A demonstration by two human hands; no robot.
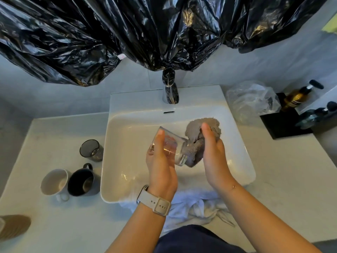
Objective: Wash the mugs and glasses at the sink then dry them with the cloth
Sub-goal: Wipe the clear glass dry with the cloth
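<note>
Now over sink [237, 143]: my left hand [161, 161] grips clear glass [168, 146] tilted, mouth toward cloth [196, 141]; right hand [214, 152] clutches cloth, stuffing inside to dry.

Both forearms are bare, with no sleeves. The left wrist wears a watch [155, 201] on a pale cream band with punched holes. Opposite the watch, a thin bracelet [234, 186] circles the right wrist.

The sink [116, 161] is smooth, glossy white ceramic; the tap [170, 95] is polished metal. The glass [169, 145] is clear and smooth, the cloth [197, 143] grey, matt terry. The overhead sheeting [127, 33] is crinkled, glossy black plastic.
</note>
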